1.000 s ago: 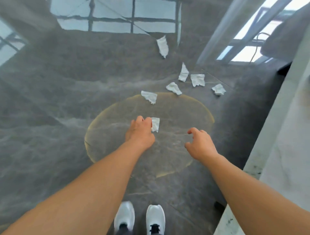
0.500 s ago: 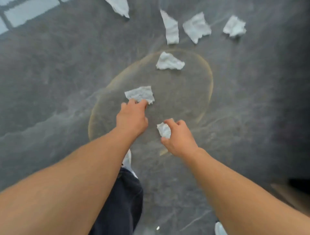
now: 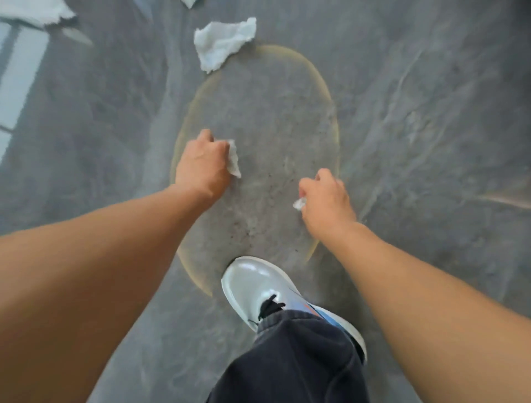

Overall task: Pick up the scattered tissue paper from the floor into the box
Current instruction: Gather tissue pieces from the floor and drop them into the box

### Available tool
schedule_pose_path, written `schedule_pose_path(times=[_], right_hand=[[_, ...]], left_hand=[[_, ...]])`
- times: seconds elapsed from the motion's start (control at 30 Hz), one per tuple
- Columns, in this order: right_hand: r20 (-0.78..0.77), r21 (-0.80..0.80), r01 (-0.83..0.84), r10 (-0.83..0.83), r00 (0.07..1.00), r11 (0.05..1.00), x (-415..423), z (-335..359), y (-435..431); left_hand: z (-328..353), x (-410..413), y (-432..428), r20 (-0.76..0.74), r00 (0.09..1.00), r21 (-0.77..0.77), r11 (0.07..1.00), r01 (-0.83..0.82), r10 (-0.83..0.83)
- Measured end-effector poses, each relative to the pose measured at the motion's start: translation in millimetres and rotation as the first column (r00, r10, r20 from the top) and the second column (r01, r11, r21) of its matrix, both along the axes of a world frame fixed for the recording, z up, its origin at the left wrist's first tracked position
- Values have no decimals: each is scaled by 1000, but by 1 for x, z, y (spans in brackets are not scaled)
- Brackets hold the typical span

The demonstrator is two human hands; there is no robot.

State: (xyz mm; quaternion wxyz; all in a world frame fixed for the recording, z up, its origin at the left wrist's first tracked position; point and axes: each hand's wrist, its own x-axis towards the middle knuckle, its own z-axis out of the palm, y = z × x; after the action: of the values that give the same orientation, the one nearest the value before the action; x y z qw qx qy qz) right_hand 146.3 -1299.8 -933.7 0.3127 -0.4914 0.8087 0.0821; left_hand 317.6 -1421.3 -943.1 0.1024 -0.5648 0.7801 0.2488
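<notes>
My left hand [image 3: 201,164] is closed around a white tissue piece [image 3: 234,159] that sticks out past its fingers, above the grey floor. My right hand [image 3: 326,198] is closed on a small crumpled tissue piece [image 3: 299,203], of which only a bit shows by the thumb. Another crumpled white tissue [image 3: 222,43] lies on the floor ahead, at the far rim of a yellowish ring mark [image 3: 321,83]. A further tissue [image 3: 37,10] lies at the top left corner, and a scrap [image 3: 188,2] peeks in at the top edge. No box is in view.
My foot in a white shoe [image 3: 258,290] with a dark trouser leg [image 3: 293,362] stands at the near rim of the ring. The glossy grey marble floor [image 3: 431,143] reflects a window at the left edge [image 3: 17,77].
My left hand has closed on the tissue it was touching and lifted it. The view has moved forward over the ring; my foot has stepped in, and fewer floor tissues show.
</notes>
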Motion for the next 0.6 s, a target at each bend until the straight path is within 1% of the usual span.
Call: schedule_pose_path(times=[0.03, 0.1, 0.17, 0.23, 0.27, 0.3, 0.37, 0.4, 0.5, 0.6], right_hand=[[21, -4, 6, -6, 1000, 1000, 3, 1, 10], [34, -85, 55, -52, 998, 995, 12, 16, 33], [52, -170, 209, -203, 978, 963, 22, 41, 61], [106, -152, 388, -375, 921, 909, 28, 73, 97], [119, -146, 416, -402, 908, 897, 30, 87, 113], [105, -142, 407, -396, 912, 902, 33, 104, 129], [39, -167, 394, -394, 918, 904, 32, 135, 160], [27, -166, 420, -422, 906, 892, 31, 150, 173], [30, -159, 515, -518, 855, 842, 25, 187, 206], [26, -126, 620, -623, 782, 774, 23, 224, 238]], left_hand=[[3, -1, 1, 1, 999, 37, 999, 32, -33], [22, 0, 13, 3, 998, 33, 997, 64, -64], [49, 4, 36, -22, 996, -7, 996, 87, -87], [81, 5, 64, -38, 993, 17, 994, 112, -111], [98, 6, 75, -41, 991, 21, 991, 130, -129], [115, 6, 86, -44, 987, 26, 988, 154, -153], [144, 1, 105, -66, 980, 11, 982, 189, -188], [158, -3, 114, -76, 977, 24, 979, 201, -198], [188, -27, 143, -105, 957, 95, 955, 281, -271], [218, -51, 176, -113, 935, 157, 923, 352, -337]])
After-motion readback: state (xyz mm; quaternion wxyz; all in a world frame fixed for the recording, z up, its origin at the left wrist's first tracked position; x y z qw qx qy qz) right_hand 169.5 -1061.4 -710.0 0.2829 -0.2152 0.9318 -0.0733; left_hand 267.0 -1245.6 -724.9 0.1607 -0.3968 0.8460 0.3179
